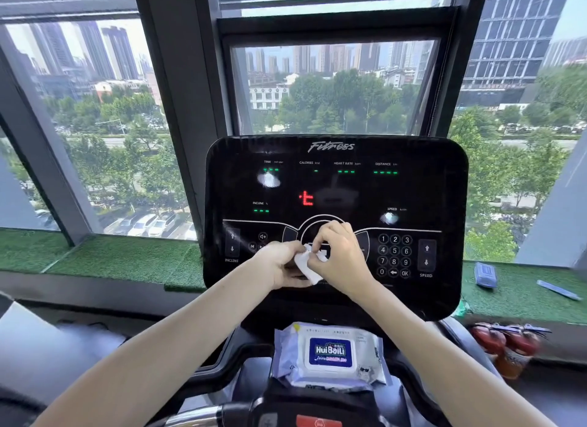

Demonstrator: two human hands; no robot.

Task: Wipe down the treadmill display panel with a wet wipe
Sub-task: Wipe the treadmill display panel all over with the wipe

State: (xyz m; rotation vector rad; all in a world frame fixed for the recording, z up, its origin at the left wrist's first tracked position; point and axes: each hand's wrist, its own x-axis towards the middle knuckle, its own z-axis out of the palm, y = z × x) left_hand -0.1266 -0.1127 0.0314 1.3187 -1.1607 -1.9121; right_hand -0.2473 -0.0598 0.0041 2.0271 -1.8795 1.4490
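Observation:
The black treadmill display panel [336, 185] stands in front of me, lit with green and red readouts. A small folded white wet wipe [305, 264] is held in front of its lower middle. My left hand [279, 264] grips the wipe from the left, and my right hand [338, 256] pinches its top edge from the right. Both hands hover over the round central control area, hiding the buttons there. Whether the wipe touches the panel I cannot tell. A wet wipe pack [330, 353] with a blue lid lies on the console ledge below the panel.
Green artificial turf [127, 261] covers the window sill on both sides. A blue packet [485, 274] and a blue strip [559, 290] lie on the right sill. Red fire extinguishers [505, 344] stand at the lower right. Large windows [333, 86] rise behind the panel.

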